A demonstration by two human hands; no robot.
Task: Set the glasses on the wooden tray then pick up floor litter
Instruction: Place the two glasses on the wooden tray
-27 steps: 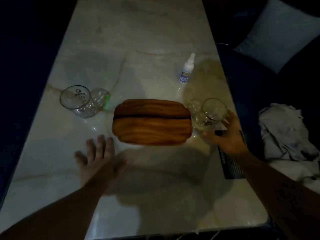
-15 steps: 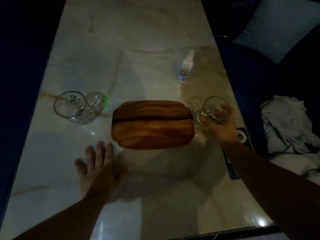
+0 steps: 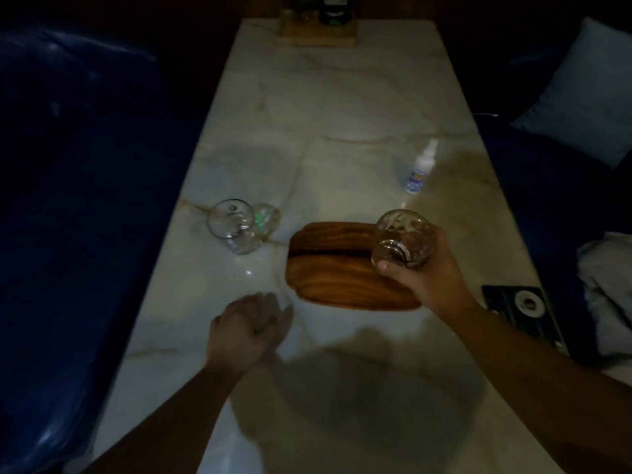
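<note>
A wooden tray [image 3: 335,268] lies in the middle of the marble table [image 3: 342,107]. My right hand [image 3: 427,278] grips a clear glass [image 3: 400,237] and holds it lifted over the tray's right end. A second clear glass [image 3: 232,230] stands on the table left of the tray, with a smaller glass [image 3: 266,220] touching its right side. My left hand [image 3: 249,326] hovers low over the table in front of the tray's left corner, blurred, fingers loosely curled and holding nothing.
A small white spray bottle [image 3: 419,171] stands behind the tray to the right. A dark card [image 3: 523,309] lies at the right table edge. Blue seating [image 3: 68,200] flanks the table; a pillow [image 3: 588,94] and crumpled cloth [image 3: 608,289] lie on the right. A wooden caddy [image 3: 318,29] sits at the far end.
My right hand closed on the right glass, lifted it off the table and carried it left over the tray. My left hand turned and curled slightly. The view tilted up.
</note>
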